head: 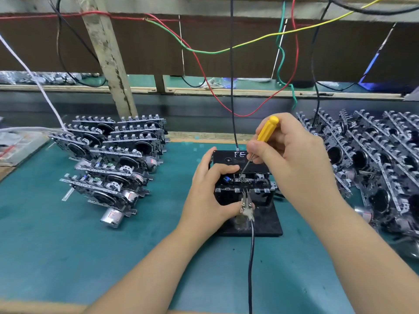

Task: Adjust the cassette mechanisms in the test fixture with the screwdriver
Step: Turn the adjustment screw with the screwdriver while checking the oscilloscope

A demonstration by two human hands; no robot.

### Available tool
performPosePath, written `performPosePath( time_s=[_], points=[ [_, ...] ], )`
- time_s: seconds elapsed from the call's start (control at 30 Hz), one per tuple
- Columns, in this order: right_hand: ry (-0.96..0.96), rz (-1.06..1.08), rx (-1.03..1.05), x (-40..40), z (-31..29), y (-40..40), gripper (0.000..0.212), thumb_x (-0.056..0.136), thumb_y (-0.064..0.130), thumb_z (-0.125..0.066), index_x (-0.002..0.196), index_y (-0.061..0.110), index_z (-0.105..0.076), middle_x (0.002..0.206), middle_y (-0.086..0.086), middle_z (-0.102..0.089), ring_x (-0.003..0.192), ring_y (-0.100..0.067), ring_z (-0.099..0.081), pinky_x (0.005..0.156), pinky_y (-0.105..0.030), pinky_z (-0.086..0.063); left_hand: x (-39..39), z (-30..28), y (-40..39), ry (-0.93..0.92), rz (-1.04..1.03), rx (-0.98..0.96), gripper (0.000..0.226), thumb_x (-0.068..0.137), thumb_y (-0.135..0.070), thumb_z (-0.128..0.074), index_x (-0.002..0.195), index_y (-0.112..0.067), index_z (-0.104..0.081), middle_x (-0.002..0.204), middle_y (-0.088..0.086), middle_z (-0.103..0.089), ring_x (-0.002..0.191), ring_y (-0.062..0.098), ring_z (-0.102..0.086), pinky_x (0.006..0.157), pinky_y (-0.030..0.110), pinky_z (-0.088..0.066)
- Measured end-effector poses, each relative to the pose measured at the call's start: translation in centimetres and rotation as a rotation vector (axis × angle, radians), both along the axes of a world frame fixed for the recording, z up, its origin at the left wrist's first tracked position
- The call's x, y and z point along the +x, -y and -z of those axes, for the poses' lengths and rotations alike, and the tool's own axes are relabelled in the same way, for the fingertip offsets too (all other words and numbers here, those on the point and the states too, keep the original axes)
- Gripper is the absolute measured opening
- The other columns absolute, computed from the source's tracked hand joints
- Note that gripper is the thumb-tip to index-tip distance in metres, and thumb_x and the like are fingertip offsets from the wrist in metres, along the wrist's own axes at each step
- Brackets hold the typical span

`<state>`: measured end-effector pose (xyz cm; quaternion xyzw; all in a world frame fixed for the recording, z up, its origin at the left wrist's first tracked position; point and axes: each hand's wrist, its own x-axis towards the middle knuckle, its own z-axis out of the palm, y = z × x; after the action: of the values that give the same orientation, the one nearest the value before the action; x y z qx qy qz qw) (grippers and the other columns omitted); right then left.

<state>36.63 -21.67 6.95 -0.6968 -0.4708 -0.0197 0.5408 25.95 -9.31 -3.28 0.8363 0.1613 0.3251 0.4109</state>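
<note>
A black box-shaped test fixture point(260, 220) stands at the centre of the green bench mat point(68, 245), with a metal cassette mechanism point(247, 181) seated in it. The left hand point(209, 191) grips the fixture's left side, fingers curled over the mechanism and thumb by the metal crocodile clip point(246, 206) at the near edge. The right hand point(292, 155) pinches a yellow-handled screwdriver point(264, 137), tilted, its tip down on the mechanism. Stacked mechanisms lie left point(113, 159) and right point(374, 162).
</note>
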Motion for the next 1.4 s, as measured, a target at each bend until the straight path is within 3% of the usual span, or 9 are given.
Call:
performPosePath(
  time_s=[0.2, 0.4, 0.57, 0.73, 0.9, 1.07, 1.27, 1.4],
  points=[
    [-0.006, 0.009, 0.008, 0.07, -0.03, 0.09, 0.013, 0.094, 0.011, -0.07, 0.098, 0.01, -0.057, 0.083, 0.003, -0.072, 0.07, -0.012, -0.071, 0.075, -0.045, -0.059, 0.0, 0.1, 0.02, 0.007, -0.005, 0.003, 0.078, 0.062, -0.023, -0.094, 0.108, -0.066, -0.049, 0.162, -0.026, -0.013, 0.145, -0.012, -0.016, 0.097, -0.005, -0.022],
    [0.018, -0.002, -0.004, 0.02, 0.07, -0.02, 0.014, 0.094, 0.013, -0.07, 0.098, 0.01, -0.057, 0.081, 0.002, -0.071, 0.071, -0.015, -0.07, 0.076, -0.049, -0.057, -0.03, 0.12, 0.03, 0.016, -0.001, 0.003, 0.078, 0.062, -0.022, -0.094, 0.109, -0.065, -0.05, 0.161, -0.026, -0.013, 0.146, -0.011, -0.017, 0.103, 0.009, -0.026],
    [0.097, -0.004, -0.005, -0.19, 0.03, -0.37, 0.016, 0.092, 0.019, -0.07, 0.097, 0.015, -0.055, 0.078, 0.0, -0.069, 0.073, -0.023, -0.068, 0.075, -0.051, -0.055, 0.03, 0.11, 0.04, 0.011, -0.009, 0.012, 0.079, 0.062, -0.023, -0.094, 0.107, -0.068, -0.047, 0.162, -0.025, -0.013, 0.146, -0.009, -0.018, 0.101, 0.008, -0.026],
    [0.051, -0.007, 0.015, 0.03, 0.05, -0.3, 0.016, 0.091, 0.021, -0.067, 0.098, 0.011, -0.056, 0.079, -0.002, -0.069, 0.073, -0.025, -0.068, 0.074, -0.053, -0.056, 0.01, 0.13, 0.01, 0.005, -0.01, 0.007, 0.078, 0.061, -0.024, -0.094, 0.109, -0.066, -0.049, 0.162, -0.028, -0.012, 0.146, -0.009, -0.019, 0.1, 0.009, -0.027],
    [0.059, -0.003, 0.012, -0.04, 0.12, -0.38, 0.016, 0.092, 0.019, -0.068, 0.099, 0.01, -0.057, 0.079, -0.002, -0.069, 0.071, -0.021, -0.069, 0.074, -0.051, -0.056, 0.03, 0.12, 0.02, 0.004, -0.012, 0.008, 0.078, 0.061, -0.023, -0.094, 0.108, -0.066, -0.049, 0.162, -0.027, -0.013, 0.145, -0.011, -0.017, 0.099, 0.005, -0.025],
    [0.081, 0.003, 0.006, -0.01, -0.03, -0.43, 0.019, 0.09, 0.022, -0.068, 0.098, 0.01, -0.056, 0.078, 0.0, -0.069, 0.072, -0.024, -0.068, 0.075, -0.053, -0.056, 0.02, 0.13, 0.06, 0.003, -0.005, -0.002, 0.074, 0.062, -0.023, -0.094, 0.111, -0.058, -0.052, 0.162, -0.025, -0.013, 0.145, -0.011, -0.016, 0.102, 0.011, -0.027],
    [0.064, -0.001, 0.017, 0.0, 0.02, -0.38, 0.018, 0.091, 0.019, -0.069, 0.099, 0.009, -0.057, 0.08, -0.001, -0.069, 0.074, -0.024, -0.069, 0.076, -0.053, -0.056, -0.04, 0.06, 0.11, 0.006, -0.004, -0.004, 0.075, 0.063, -0.023, -0.094, 0.11, -0.061, -0.051, 0.161, -0.026, -0.012, 0.146, -0.01, -0.016, 0.103, 0.014, -0.028],
    [0.072, 0.004, 0.015, -0.01, -0.02, -0.41, 0.017, 0.092, 0.018, -0.069, 0.098, 0.009, -0.057, 0.08, -0.001, -0.07, 0.073, -0.023, -0.069, 0.076, -0.052, -0.056, -0.04, 0.04, 0.12, 0.009, -0.004, -0.006, 0.075, 0.063, -0.022, -0.094, 0.11, -0.062, -0.051, 0.161, -0.027, -0.013, 0.146, -0.01, -0.016, 0.101, 0.009, -0.026]
  ],
)
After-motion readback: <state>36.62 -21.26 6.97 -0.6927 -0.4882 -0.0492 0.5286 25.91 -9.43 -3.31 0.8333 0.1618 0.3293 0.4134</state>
